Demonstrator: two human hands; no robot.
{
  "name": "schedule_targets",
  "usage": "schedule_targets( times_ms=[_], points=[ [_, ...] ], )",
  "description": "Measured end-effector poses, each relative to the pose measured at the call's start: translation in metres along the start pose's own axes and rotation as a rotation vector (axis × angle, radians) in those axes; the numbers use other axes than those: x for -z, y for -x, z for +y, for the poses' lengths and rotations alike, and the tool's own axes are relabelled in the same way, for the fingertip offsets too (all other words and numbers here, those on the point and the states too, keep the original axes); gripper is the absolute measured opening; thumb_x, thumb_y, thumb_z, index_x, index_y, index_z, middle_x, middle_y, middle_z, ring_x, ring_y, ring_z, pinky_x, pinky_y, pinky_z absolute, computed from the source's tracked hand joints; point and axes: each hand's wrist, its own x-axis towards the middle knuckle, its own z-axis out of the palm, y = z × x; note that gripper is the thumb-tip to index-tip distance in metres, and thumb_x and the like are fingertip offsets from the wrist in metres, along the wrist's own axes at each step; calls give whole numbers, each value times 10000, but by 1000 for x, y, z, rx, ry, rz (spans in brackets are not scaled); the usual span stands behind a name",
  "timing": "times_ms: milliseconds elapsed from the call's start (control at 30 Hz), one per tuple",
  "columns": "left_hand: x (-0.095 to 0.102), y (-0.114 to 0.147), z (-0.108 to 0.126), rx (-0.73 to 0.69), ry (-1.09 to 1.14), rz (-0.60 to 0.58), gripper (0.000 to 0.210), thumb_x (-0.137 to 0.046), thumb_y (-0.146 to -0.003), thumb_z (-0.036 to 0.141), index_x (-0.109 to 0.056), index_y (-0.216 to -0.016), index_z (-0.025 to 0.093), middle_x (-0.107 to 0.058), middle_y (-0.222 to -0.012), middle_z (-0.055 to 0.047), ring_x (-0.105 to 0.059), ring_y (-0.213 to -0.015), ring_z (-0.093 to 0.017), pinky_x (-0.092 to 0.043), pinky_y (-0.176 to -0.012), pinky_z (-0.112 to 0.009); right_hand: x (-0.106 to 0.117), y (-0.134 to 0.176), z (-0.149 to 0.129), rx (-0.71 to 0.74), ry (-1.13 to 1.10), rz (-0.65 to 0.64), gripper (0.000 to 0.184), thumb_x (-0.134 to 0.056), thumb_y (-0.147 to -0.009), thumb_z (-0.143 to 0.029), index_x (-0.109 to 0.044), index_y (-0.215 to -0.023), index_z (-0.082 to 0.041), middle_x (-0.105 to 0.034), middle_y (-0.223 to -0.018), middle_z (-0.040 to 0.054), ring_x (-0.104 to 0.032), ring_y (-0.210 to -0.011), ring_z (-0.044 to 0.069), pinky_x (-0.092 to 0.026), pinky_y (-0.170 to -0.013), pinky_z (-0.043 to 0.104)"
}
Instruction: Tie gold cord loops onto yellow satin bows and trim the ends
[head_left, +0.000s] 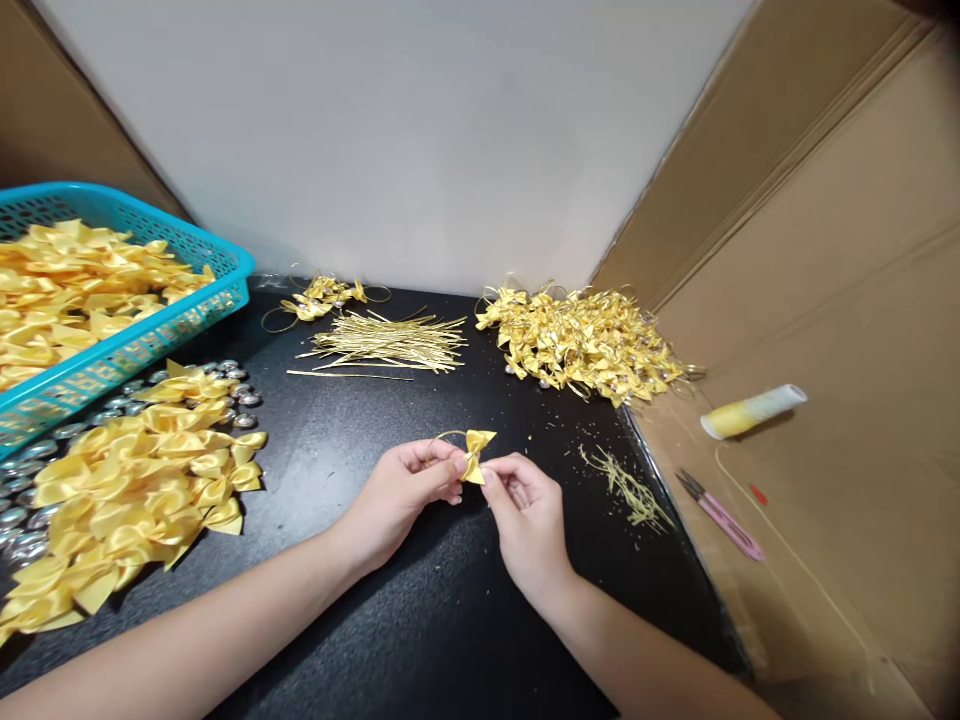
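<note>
Left hand [394,495]: closing thumb and fingertips on a yellow bow [477,448], gripping it near its gathered middle, other fingers curling beneath.
Right hand [529,515]: pinching the bow's lower corner between thumb and forefinger, almost meeting the left fingertips; remaining fingers curling toward the palm.
Bow's place: sitting between both sets of fingertips, showing against the black tabletop [337,620], one wing flaring upward, the other pointing down to the right thumb.
Gold loop [448,434]: arching from the bow over the left fingertips, partly hiding behind them.
Gold strips [386,342]: lying in a sheaf beyond the left fingers, with a single strip [349,376] lying along the near side.
Small looped-bow cluster [322,298]: resting farther beyond the left fingers, behind the sheaf's left end.
Large looped-bow heap [577,340]: spreading beyond the right fingers and to their right.
Loose bows [150,460]: piling up well left of the left fingers, lying beside silvery domed pieces [245,421].
Turquoise basket [244,285]: standing left of the fingers and farther beyond, holding many yellow bows [82,290].
Gold trimmings [634,490]: scattering to the right of the right fingers.
Pink-handled snips [724,520]: lying farther right of those fingers, on cardboard [862,300], pointing blades back leftward.
Yellow-and-white roll [754,412]: lying right of the right fingers, beyond the snips.
</note>
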Motion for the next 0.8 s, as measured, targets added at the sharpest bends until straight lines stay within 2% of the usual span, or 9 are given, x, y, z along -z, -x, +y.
schedule_targets(
  times_ms=[300,600,800],
  points=[
    [-3,0,1,-8,-49,21,175,-818,-618,256,-689,-592,141,-591,-483,40,-483,-464,-47,-395,-487,-155,-2,-2,-2,-25,-84,-12,98,-621,-798,-229,-656,-722,-178,-599,-687,0,-560,-651,127,-467,-626,247],
    [-3,2,-1,-9,23,-15,165,-806,-639,274,-704,-658,146,-645,-592,21,-570,-539,-77,-470,-559,-185,-2,-2,-3,-28,-94,-11,107,-621,-810,-230,-678,-730,-188,-622,-693,3,-585,-665,129,-482,-627,240],
    [-2,0,0,6,-7,-27,180,-807,-645,286,-698,-653,142,-644,-568,17,-568,-524,-75,-461,-554,-183,-1,-1,-1,-2,-62,-8,96,-625,-814,-220,-680,-744,-185,-616,-715,10,-579,-674,131,-479,-627,246]
  ],
)
